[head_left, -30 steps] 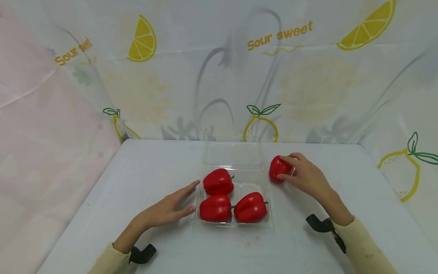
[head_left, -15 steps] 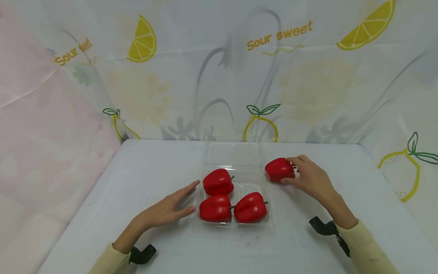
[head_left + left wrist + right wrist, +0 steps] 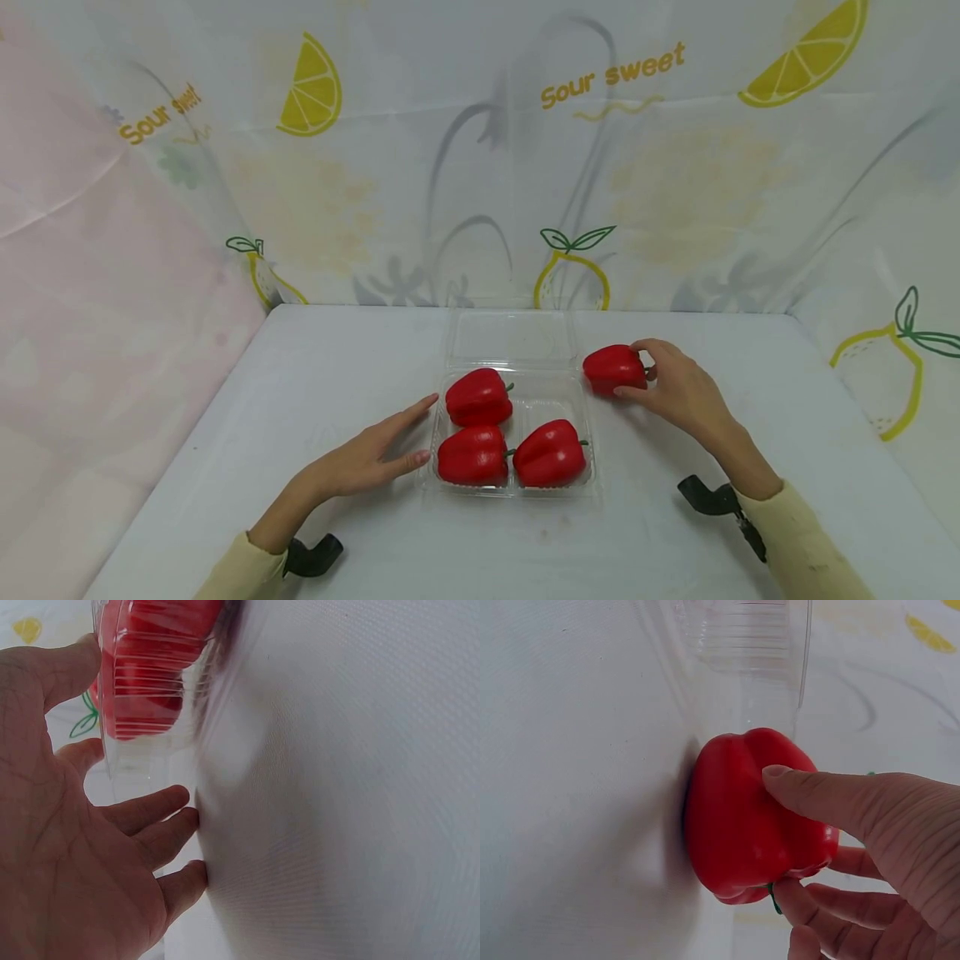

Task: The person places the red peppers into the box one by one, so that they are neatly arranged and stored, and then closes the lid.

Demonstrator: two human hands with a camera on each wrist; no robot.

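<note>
My right hand [image 3: 678,390] pinches a red bell pepper [image 3: 611,369] between thumb and fingers, just right of a clear plastic clamshell box [image 3: 551,387]. In the right wrist view the thumb presses on the side of the pepper [image 3: 742,814], and a fingertip lies by its green stem. Three more red bell peppers sit in the box: one at back left [image 3: 477,398], one at front left [image 3: 471,456], one at front right [image 3: 551,454]. My left hand [image 3: 360,462] is spread at the box's left side; its thumb meets the rim in the left wrist view.
The box's clear lid [image 3: 512,337] lies folded back toward the rear wall. A white cloth covers the table [image 3: 315,358]. Behind hangs a lemon-print curtain [image 3: 420,167]. A black wrist mount [image 3: 708,496] juts from the right sleeve, and a similar mount [image 3: 315,557] from the left.
The pepper in my right hand has turned, so its stem now points right toward the palm. That hand has shifted slightly right. My left hand and the boxed peppers stay put.
</note>
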